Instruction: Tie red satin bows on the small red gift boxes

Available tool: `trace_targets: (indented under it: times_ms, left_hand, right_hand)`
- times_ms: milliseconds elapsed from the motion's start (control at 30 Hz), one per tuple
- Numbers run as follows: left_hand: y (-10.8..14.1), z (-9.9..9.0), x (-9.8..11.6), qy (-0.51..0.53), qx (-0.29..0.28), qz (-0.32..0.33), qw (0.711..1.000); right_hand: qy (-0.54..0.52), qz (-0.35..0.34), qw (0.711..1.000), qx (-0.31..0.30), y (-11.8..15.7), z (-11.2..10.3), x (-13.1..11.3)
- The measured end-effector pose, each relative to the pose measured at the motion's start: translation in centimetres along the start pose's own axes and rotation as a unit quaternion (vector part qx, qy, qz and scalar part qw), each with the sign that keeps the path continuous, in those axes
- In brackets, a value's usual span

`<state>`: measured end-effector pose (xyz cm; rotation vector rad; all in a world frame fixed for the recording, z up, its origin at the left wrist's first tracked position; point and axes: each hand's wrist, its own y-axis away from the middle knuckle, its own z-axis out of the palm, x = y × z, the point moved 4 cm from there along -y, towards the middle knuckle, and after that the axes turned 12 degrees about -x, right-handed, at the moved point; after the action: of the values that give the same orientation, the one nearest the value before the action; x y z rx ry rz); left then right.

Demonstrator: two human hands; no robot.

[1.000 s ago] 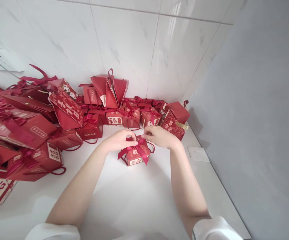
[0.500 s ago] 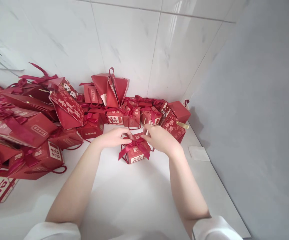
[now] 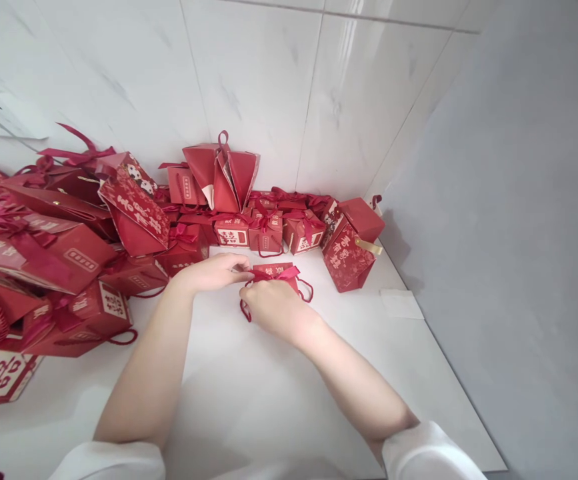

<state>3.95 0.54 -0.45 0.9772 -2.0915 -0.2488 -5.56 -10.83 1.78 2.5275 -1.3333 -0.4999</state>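
A small red gift box (image 3: 273, 269) with a dark red satin ribbon (image 3: 283, 274) across its top stands on the white tabletop. Its cord handles stick out at both sides. My left hand (image 3: 219, 272) is at the box's left, with thumb and fingers pinched at the ribbon's left end. Crossing in front of the box, my right hand (image 3: 276, 305) has its fingers curled in at the same left end of the ribbon. The back of that hand hides most of the box front, and its fingertips are partly covered.
Piled at the left are several red gift boxes (image 3: 83, 317) with ribbons. More boxes (image 3: 231, 233) line the tiled wall (image 3: 249, 87). A box with a gold strap (image 3: 347, 260) stands at the right, near a white paper piece (image 3: 401, 304) and the grey panel (image 3: 509, 253).
My right hand has moved left and toward me, from the box's right side to across its front. My left hand has shifted slightly left. The front ribbon tails are now hidden.
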Motion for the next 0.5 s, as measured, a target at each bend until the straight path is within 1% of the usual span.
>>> trace_targets:
  times_ms: [100, 200, 267, 333, 433, 500]
  left_hand:
    - [-0.1, -0.1, 0.4, -0.011, 0.023, -0.006, 1.000]
    - [0.0, -0.3, 0.8, -0.028, 0.041, -0.018, 0.999]
    - [0.1, -0.4, 0.9, -0.033, 0.046, -0.020, 0.998]
    - [0.4, -0.5, 0.9, -0.046, 0.046, -0.021, 0.998]
    - [0.8, -0.6, 0.7, -0.075, 0.037, -0.036, 0.996]
    - [1.0, -0.5, 0.4, -0.061, 0.028, -0.050, 0.996]
  right_hand:
    - [-0.055, -0.031, 0.998, 0.024, 1.1, -0.8, 1.4]
    - [-0.117, -0.066, 0.991, 0.013, 2.5, -1.4, 2.6]
    - [-0.149, -0.084, 0.985, -0.018, 3.2, -1.5, 3.3]
    - [-0.188, -0.091, 0.976, -0.063, 3.6, -1.1, 4.1]
    - [-0.243, -0.085, 0.958, -0.126, 3.4, -0.3, 5.1]
    - [-0.266, -0.087, 0.948, -0.152, 3.0, 0.1, 5.3]
